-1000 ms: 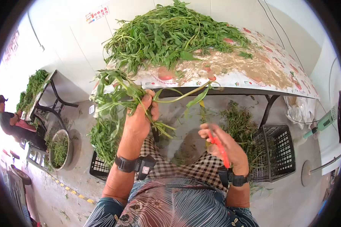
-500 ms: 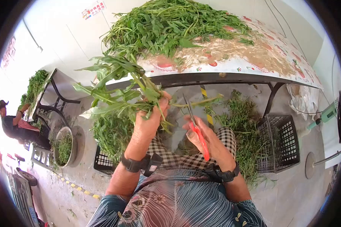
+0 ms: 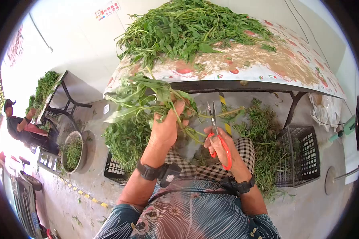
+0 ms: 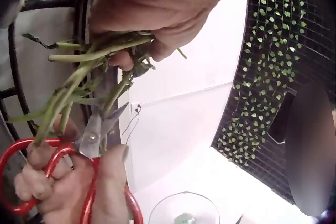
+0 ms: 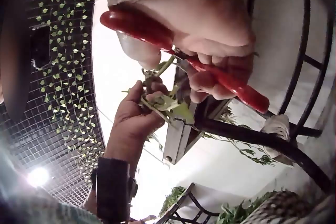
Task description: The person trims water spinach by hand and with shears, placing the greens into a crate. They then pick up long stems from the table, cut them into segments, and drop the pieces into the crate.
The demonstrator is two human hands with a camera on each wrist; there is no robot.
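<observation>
My left hand [image 3: 165,129] grips a bunch of leafy green stems [image 3: 141,95], leaves toward the left and cut ends toward the right. Red-handled scissors [image 3: 227,153] are in my right hand [image 3: 238,159], thumb and fingers through and around the handles. In the head view the parted blades overlap one long stem [image 3: 231,112] that sticks out of the bunch. The left wrist view shows the scissor blades [image 4: 93,132] spread at a stem just below the left hand. The right wrist view has the left hand [image 5: 131,124] close past the scissors, its fingers around the stems.
A heap of greens [image 3: 187,32] lies on the table's patterned cloth [image 3: 307,75]. Below are a trimmings pile [image 3: 263,139], a black crate [image 3: 303,159] at right, and more greens [image 3: 125,143] over a crate at left. A person [image 3: 26,123] sits far left near a basin [image 3: 81,157].
My right hand has brought the scissors up and in toward the bunch, and the blades now stand at a long stem. The left hand, still gripping the bunch, has shifted right in view.
</observation>
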